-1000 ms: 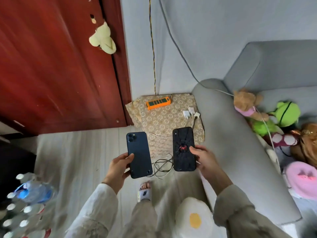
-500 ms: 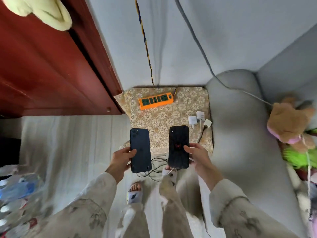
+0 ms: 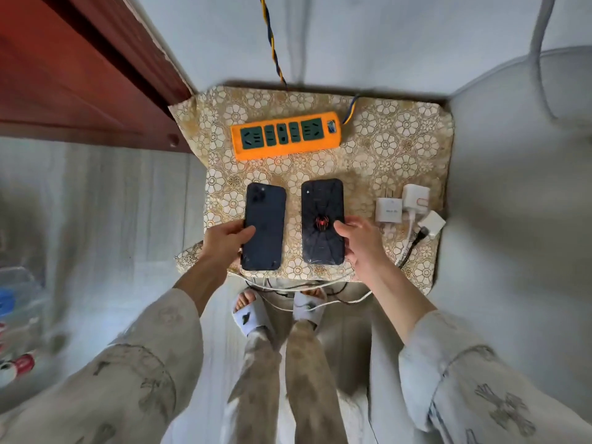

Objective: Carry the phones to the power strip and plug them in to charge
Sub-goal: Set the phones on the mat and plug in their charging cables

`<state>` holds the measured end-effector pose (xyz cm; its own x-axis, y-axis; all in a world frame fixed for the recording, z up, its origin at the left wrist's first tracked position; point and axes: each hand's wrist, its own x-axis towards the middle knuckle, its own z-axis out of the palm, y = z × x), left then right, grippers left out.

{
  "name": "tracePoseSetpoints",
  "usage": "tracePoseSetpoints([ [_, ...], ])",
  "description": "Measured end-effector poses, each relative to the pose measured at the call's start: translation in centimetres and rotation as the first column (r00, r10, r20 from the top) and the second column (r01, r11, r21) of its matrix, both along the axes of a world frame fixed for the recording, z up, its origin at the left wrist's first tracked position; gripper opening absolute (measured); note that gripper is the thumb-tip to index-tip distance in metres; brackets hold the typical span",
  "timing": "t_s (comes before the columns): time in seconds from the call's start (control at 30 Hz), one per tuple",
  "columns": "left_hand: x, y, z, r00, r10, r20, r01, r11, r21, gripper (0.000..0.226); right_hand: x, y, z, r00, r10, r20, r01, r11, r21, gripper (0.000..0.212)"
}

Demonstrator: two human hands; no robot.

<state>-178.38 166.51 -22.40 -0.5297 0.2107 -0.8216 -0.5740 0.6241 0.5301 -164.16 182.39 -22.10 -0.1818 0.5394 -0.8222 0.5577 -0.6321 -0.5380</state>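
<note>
At far left a red door (image 3: 57,75) meets the grey wall, with pale floor (image 3: 112,203) below it. The left hand (image 3: 224,243) grips the blue phone (image 3: 264,225) by its left edge, thumb lying across its back, camera end pointing away. Beside it, a little apart, the right hand (image 3: 362,243) holds the spider phone (image 3: 323,221) by its right edge, thumb on the back near the red spider. Both phones are held back-up over the near half of a floral cloth (image 3: 400,149). Beyond them on the cloth lies the orange strip (image 3: 286,135), its sockets bare, a twisted cord (image 3: 272,43) running up the wall. Right of the phones, three white chargers (image 3: 407,206) sit together near the cloth's edge, their cables (image 3: 336,301) trailing down past the slippered feet (image 3: 278,310). A grey sofa arm (image 3: 519,187) borders the cloth on the right.
</note>
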Motion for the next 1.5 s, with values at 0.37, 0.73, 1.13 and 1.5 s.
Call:
tracePoseSetpoints([
  [0.37,3.3,1.3,1.4,0.775,-0.568,-0.279,0.454,0.806,-0.380,0.054,2.3,0.9,2.1,0.963,0.249,0.107,-0.268,0.930,0.250,0.029],
  [0.73,7.3,4.1,0.1,0.109,-0.944,-0.312,0.798,0.270,-0.538,0.067,7.8,8.0,0.7,0.912,-0.199,0.358,0.135,0.971,0.196,0.021],
  [1.13,6.4,4.1,-0.8,0.018,-0.988,-0.153,0.843,0.097,-0.528,0.075,8.5,6.7,0.9,0.933,-0.258,0.250,0.145,0.907,0.396,0.029],
  [1.5,3.6,2.4,0.8,0.246,-0.885,-0.396,0.745,0.433,-0.507,0.056,-0.2,6.1,7.2,0.847,0.486,0.216,-0.486,0.543,0.685,0.028],
])
